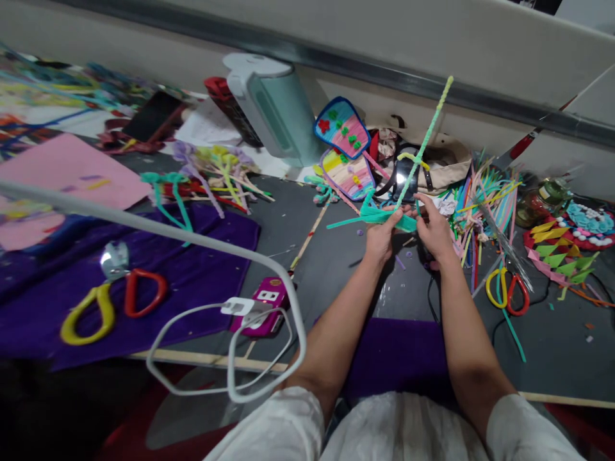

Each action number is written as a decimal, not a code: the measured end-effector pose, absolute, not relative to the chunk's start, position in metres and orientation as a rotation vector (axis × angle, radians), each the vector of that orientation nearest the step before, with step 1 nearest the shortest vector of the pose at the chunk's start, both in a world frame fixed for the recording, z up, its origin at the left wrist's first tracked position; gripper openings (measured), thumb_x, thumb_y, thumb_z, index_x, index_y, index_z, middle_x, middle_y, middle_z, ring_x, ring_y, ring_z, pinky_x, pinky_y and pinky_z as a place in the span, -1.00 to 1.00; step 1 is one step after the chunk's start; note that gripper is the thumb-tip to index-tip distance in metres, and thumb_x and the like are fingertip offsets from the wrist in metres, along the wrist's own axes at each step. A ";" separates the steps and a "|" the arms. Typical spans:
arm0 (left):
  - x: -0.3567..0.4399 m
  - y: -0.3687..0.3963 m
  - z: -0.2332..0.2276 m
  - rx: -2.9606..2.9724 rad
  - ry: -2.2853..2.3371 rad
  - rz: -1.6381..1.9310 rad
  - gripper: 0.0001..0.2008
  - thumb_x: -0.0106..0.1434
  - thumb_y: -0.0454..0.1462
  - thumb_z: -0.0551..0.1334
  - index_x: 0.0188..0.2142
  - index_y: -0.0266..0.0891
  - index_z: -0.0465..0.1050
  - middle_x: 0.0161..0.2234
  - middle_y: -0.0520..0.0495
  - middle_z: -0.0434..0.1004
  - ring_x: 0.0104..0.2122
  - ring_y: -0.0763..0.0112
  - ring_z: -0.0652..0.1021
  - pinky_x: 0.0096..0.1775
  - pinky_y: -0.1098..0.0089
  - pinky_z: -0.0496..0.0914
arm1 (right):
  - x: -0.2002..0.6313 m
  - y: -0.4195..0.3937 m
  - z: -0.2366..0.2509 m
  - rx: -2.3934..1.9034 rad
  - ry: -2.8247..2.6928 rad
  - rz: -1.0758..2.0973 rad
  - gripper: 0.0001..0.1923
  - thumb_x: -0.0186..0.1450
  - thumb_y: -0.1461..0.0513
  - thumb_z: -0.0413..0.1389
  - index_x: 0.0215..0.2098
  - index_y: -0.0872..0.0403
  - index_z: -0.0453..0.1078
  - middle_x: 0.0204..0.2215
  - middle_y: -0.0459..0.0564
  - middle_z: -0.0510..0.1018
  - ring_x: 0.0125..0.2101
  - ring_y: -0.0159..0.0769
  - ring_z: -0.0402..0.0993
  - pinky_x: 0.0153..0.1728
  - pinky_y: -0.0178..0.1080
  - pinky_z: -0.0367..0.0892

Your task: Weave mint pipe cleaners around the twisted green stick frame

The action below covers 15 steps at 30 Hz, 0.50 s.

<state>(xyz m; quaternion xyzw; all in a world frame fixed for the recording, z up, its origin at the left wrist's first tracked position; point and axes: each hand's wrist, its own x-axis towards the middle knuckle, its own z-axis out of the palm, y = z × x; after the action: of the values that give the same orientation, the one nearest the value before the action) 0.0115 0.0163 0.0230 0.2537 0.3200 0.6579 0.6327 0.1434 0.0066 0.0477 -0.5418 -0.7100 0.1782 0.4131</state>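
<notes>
A craft of twisted pipe cleaners (425, 146) rises at a slant between my hands, with a tall pale green stem, a yellowish tip and a short yellow crosspiece. At its base is a wide teal pipe-cleaner part (377, 212), with one strand sticking out to the left. My left hand (383, 234) is closed on this base, thumb on top. My right hand (435, 229) pinches a short upright teal strand beside the stem. Where the fingers meet the base, some detail is hidden. Below the hands, small purple bits lie on the grey table (346, 269).
Loose pipe cleaners (497, 202) and red-yellow scissors (508, 291) lie right. Behind stand a pale green jug (278, 109) and flower-pot-shaped crafts (343, 128). Larger scissors (113, 294) rest on purple cloth (206, 275) at left. A white cable (269, 256) loops near a magenta power strip (264, 307).
</notes>
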 end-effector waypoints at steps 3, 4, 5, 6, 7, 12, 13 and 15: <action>0.011 0.017 0.023 0.559 0.741 1.501 -0.58 -0.12 -0.16 0.59 -0.29 -0.24 0.57 -0.25 -0.15 0.71 -0.03 0.02 0.66 -0.03 0.13 0.56 | 0.143 0.006 0.048 -1.361 -1.698 0.495 -0.55 0.32 0.23 0.00 0.17 -0.01 0.32 -0.14 0.02 0.65 -0.19 -0.21 0.59 -0.08 -0.15 0.45; 0.011 0.017 0.022 0.553 0.742 1.496 -0.59 -0.11 -0.16 0.59 -0.29 -0.24 0.57 -0.25 -0.15 0.71 -0.04 0.03 0.67 -0.04 0.14 0.56 | 0.142 0.006 0.048 -1.366 -1.656 0.494 -0.63 0.33 0.20 0.01 0.09 -0.01 0.35 -0.15 0.01 0.65 -0.19 -0.21 0.59 -0.08 -0.15 0.45; 0.011 0.018 0.021 0.547 0.741 1.490 -0.59 -0.11 -0.16 0.59 -0.29 -0.24 0.57 -0.24 -0.15 0.72 -0.06 0.04 0.67 -0.05 0.14 0.57 | 0.143 0.007 0.047 -1.372 -1.606 0.489 -0.71 0.34 0.18 0.01 0.01 -0.01 0.38 -0.17 0.00 0.65 -0.18 -0.21 0.59 -0.08 -0.15 0.45; 0.010 0.018 0.020 0.542 0.740 1.482 -0.59 -0.10 -0.16 0.58 -0.28 -0.25 0.57 -0.23 -0.15 0.72 -0.07 0.05 0.68 -0.07 0.16 0.57 | 0.143 0.008 0.047 -1.370 -1.550 0.491 -0.77 0.34 0.16 0.01 -0.08 -0.01 0.39 -0.19 0.00 0.64 -0.18 -0.21 0.59 -0.08 -0.16 0.45; 0.009 0.019 0.020 0.537 0.739 1.475 -0.59 -0.09 -0.16 0.58 -0.27 -0.26 0.57 -0.22 -0.16 0.72 -0.09 0.07 0.68 -0.10 0.17 0.58 | 0.144 0.010 0.046 -1.357 -1.488 0.508 -0.81 0.33 0.14 0.01 -0.15 0.00 0.39 -0.21 0.00 0.64 -0.18 -0.22 0.60 -0.10 -0.16 0.46; 0.004 0.023 0.015 0.479 0.695 1.448 -0.63 -0.02 -0.20 0.55 -0.25 -0.28 0.57 -0.19 -0.18 0.71 -0.16 0.14 0.70 -0.17 0.25 0.60 | 0.147 0.020 0.040 -1.206 -1.141 0.823 -0.83 0.26 0.09 0.09 -0.28 -0.01 0.27 -0.35 -0.06 0.62 -0.39 -0.30 0.60 -0.35 -0.25 0.51; 0.004 0.024 0.014 0.464 0.683 1.444 -0.65 0.00 -0.22 0.54 -0.25 -0.28 0.57 -0.19 -0.18 0.71 -0.16 0.15 0.70 -0.16 0.25 0.60 | 0.147 0.022 0.039 -1.188 -1.087 0.880 -0.81 0.25 0.07 0.11 -0.29 -0.02 0.24 -0.41 -0.10 0.61 -0.44 -0.33 0.58 -0.39 -0.28 0.50; 0.003 0.025 0.013 0.440 0.667 1.441 -0.70 0.04 -0.24 0.52 -0.25 -0.28 0.56 -0.19 -0.17 0.71 -0.17 0.18 0.70 -0.13 0.26 0.60 | 0.145 0.024 0.037 -1.146 -1.009 0.979 -0.74 0.22 0.05 0.16 -0.28 -0.03 0.20 -0.48 -0.15 0.59 -0.52 -0.37 0.53 -0.46 -0.32 0.46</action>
<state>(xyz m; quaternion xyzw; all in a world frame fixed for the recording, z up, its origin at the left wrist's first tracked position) 0.0029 0.0253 0.0127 0.1958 0.2972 0.6418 0.6793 0.1455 0.0240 0.0370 -0.4976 -0.4381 0.4253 0.6161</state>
